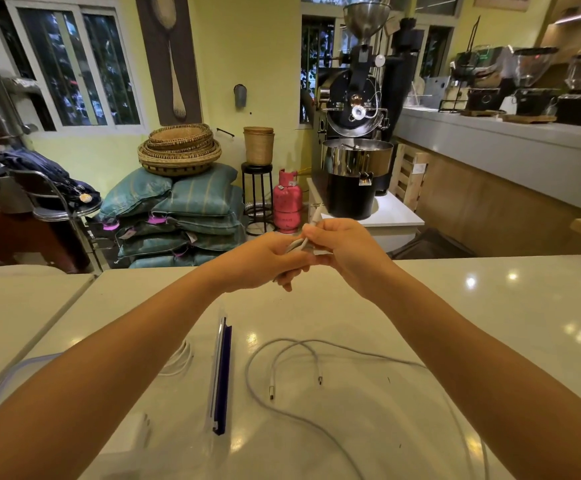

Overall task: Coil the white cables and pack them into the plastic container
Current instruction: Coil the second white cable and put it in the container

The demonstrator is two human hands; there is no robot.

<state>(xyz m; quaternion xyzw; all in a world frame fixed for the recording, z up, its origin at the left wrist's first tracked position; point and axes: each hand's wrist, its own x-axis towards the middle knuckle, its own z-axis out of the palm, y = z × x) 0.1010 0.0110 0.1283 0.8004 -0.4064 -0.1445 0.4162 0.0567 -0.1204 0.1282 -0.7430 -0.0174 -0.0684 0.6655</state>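
Both my hands are raised over the far edge of the white counter (490,323). My left hand (265,259) and my right hand (346,249) are closed together on a bundled white cable (297,244), with one end of it sticking up past my right fingers. A loose white cable (292,346) lies spread on the counter with both plugs showing. A coiled white cable (180,358) lies partly hidden by my left forearm. The clear plastic container with a blue rim (222,375) stands in front of me, its left part hidden behind my arm.
A second white table (22,306) adjoins at the left. Beyond the counter edge stand stacked sacks (178,216), a pink gas cylinder (286,202) and a coffee roaster (355,133). A bar counter (507,150) with grinders runs along the right.
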